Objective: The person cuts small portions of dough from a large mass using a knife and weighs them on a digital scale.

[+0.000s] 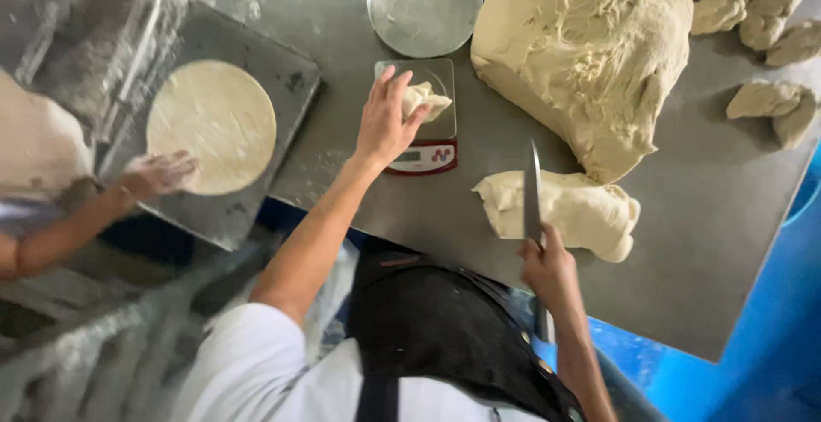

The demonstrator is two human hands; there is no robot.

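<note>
At far left, a co-worker's floured hand [158, 172] rests on the edge of a flat round of dough [211, 126] spread on a dark square board [286, 76]. Beside it, on the grey steel table [701, 242], the person's left hand [386, 121] closes around a small dough piece [425, 100], holding it on the platform of a small kitchen scale [421, 144] with a red front. A round metal pan [425, 3] dusted with flour sits just behind the scale. Nearer the table's front edge, the right hand [547, 266] grips the handle of a long knife [533, 191], its blade standing over a cut slab of dough [573, 208]. Behind the slab lies a large dough mass [590, 46]. At far right, several portioned dough lumps [761, 101] lie scattered.
</note>
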